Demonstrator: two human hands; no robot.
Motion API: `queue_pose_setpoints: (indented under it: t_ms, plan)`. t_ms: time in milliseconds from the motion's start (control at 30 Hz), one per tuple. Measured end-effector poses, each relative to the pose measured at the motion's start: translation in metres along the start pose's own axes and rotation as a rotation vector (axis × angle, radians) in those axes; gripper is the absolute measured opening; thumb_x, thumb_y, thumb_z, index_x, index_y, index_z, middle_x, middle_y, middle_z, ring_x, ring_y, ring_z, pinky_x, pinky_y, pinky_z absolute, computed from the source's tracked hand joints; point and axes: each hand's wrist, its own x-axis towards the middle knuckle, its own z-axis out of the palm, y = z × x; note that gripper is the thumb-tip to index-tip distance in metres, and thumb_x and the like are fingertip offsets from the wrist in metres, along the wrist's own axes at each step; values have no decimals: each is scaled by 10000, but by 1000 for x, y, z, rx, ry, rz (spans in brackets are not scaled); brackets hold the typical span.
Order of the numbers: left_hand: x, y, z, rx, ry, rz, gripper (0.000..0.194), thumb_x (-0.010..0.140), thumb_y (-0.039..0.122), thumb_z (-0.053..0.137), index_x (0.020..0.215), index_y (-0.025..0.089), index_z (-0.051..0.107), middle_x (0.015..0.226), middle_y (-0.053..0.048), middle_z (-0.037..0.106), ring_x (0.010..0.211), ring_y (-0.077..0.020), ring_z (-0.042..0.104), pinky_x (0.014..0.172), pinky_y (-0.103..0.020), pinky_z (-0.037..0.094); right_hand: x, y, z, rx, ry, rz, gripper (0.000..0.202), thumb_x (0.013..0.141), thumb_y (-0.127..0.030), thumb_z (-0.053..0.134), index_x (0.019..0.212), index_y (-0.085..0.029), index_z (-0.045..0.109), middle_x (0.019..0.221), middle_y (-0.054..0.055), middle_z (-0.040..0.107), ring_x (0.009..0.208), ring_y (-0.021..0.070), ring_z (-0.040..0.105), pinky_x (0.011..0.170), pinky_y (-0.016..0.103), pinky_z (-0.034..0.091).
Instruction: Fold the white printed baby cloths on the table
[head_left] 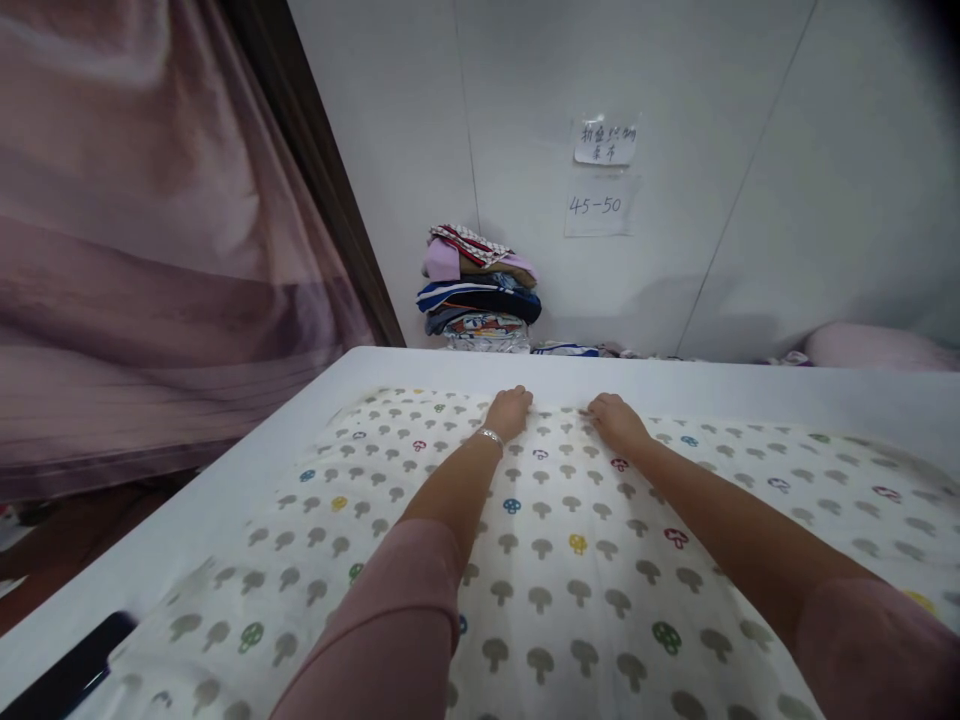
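A white cloth (555, 580) printed with grey, blue, yellow, green and red mushrooms lies spread over a white table. At its far edge, my left hand (511, 410) has its fingers curled closed on the fabric, and a silver bracelet circles that wrist. A short way to the right, my right hand (616, 420) also grips the far edge with bent fingers. Between the two hands the edge runs roughly straight, with faint creases coming toward me. Both arms reach across the cloth and cover parts of it.
The white table (360, 368) shows a bare strip behind the cloth. Past it, a stack of folded fabrics (480, 295) stands against the wall. A dark flat object (71, 665) lies at the near left. A pinkish curtain (150, 250) hangs on the left.
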Motion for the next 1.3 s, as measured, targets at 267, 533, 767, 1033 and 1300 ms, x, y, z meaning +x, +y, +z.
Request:
queue_pose_setpoints:
  t_ms: [267,533,767,1033,1300]
  plan:
    - [-14,-2,-2,-46,-9,21,157,858,183,445,939,159,579,988,-88,577,924,-202,552,843,-326,397,-4,0,-1,22,-42,9,276,907,-192,367,979,-174,633,1001,87,640,936,205,539,811,288,369]
    - [-5,-4,-1,-82,-40,-53,224,899,255,399,926,174,606,1013,-77,607,959,-188,562,820,-295,431,17,8,-4,159,-133,85,262,892,-256,427,969,-197,671,1014,55,673,912,180,587,739,232,394]
    - [17,-2,-11,-79,-172,-138,185,826,280,519,873,169,660,1043,-95,628,1003,-227,573,879,-336,418,37,10,-1,122,-211,149,202,820,-227,521,849,-173,713,880,59,694,809,171,618,662,219,398]
    - [21,-7,-13,-156,-221,-166,192,780,301,545,878,182,659,1060,-75,628,938,-203,598,801,-283,452,42,12,-10,87,-291,80,189,777,-219,540,802,-178,723,888,56,706,812,178,604,677,223,400]
    - [17,-5,-18,-196,-181,-163,146,791,297,551,833,197,649,983,-38,666,906,-177,603,814,-266,442,42,16,-12,128,-298,48,187,777,-236,538,797,-194,719,868,37,707,807,177,606,676,226,408]
